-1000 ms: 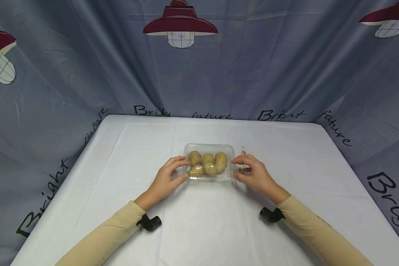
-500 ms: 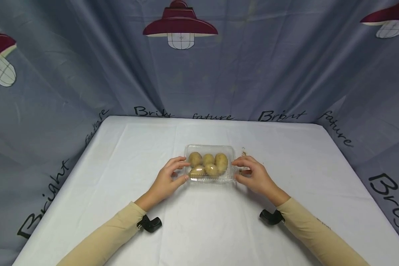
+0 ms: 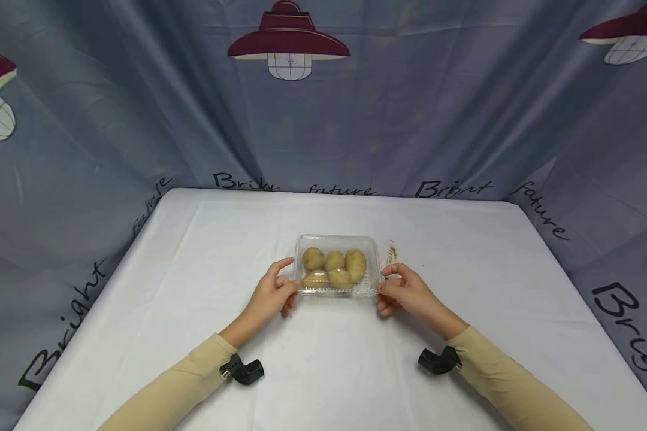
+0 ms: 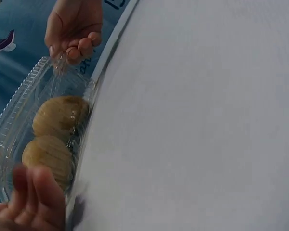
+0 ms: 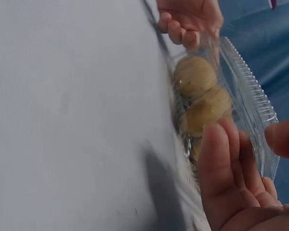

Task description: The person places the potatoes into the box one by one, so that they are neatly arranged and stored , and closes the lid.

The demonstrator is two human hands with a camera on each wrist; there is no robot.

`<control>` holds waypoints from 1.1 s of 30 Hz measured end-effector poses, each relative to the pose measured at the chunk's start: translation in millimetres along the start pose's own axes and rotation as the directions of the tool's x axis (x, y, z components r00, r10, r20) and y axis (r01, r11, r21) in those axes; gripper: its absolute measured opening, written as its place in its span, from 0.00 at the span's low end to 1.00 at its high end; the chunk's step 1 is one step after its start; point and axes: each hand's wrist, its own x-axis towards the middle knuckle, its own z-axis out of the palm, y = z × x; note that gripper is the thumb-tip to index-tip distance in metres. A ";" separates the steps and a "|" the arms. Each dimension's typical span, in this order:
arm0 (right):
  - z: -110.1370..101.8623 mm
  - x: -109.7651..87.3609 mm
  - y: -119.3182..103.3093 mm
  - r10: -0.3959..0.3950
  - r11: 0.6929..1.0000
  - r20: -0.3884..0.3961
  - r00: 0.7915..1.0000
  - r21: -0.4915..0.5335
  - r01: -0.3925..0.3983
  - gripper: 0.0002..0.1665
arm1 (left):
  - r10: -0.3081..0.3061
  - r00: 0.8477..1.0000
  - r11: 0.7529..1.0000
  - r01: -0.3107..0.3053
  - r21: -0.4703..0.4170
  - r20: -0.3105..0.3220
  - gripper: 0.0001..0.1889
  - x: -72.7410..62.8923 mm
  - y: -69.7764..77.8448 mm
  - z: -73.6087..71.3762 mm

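Observation:
A clear plastic clamshell box [image 3: 364, 242] with its lid down sits near the middle of the white table. Inside it lie several potatoes [image 3: 356, 263], seen through the lid. My left hand [image 3: 269, 296] is at the front left corner, thumb against the rim and index finger stretched along the left side. At the front right corner my right hand [image 3: 407, 294] grips the rim with thumb and index finger, other fingers curled below. In the right wrist view, the box's ridged rim [image 5: 253, 82] runs between thumb and fingers. The left fingers [image 4: 45, 190] are blurred in the left wrist view.
Brown crumbs of dirt [image 3: 392, 251] lie on the white tablecloth [image 3: 323, 371] to the right of the box. A grey-blue curtain [image 3: 410, 120] with printed lamps hangs behind the table. Black wrist cameras [image 3: 245, 370] stick out from both sleeves.
Both hands have slid from the box's sides toward its front corners, their lower fingers now curled below the front edge. The box and potatoes stay nearly in place.

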 end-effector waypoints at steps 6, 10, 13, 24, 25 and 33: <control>-1.7 -0.4 2.7 0.013 0.994 0.038 0.999 0.104 -0.017 0.23 | -0.088 0.989 0.976 0.109 -0.189 0.116 0.36 3.2 1.0 -0.6; -1.1 -0.4 3.0 0.015 0.993 0.043 0.999 0.120 -0.020 0.24 | -0.079 0.988 0.972 0.105 -0.209 0.130 0.36 3.1 -0.4 -2.5; -0.6 0.6 3.4 0.016 0.992 0.037 0.999 0.125 -0.021 0.23 | -0.072 0.990 0.972 0.097 -0.215 0.124 0.36 3.5 -1.6 -3.4; -3.3 0.5 0.5 0.042 0.996 0.053 0.998 0.071 -0.046 0.26 | -0.087 0.994 0.982 0.097 -0.164 0.068 0.35 4.4 -2.7 -5.3; -4.4 0.1 -0.6 0.045 0.997 0.050 0.998 0.056 -0.048 0.26 | -0.088 0.994 0.985 0.096 -0.146 0.058 0.34 5.1 -2.3 -6.5; -26.6 6.9 -23.6 0.040 0.986 -0.078 0.996 -0.156 -0.052 0.34 | -0.031 0.998 0.987 0.040 0.159 -0.060 0.28 21.8 11.6 -28.5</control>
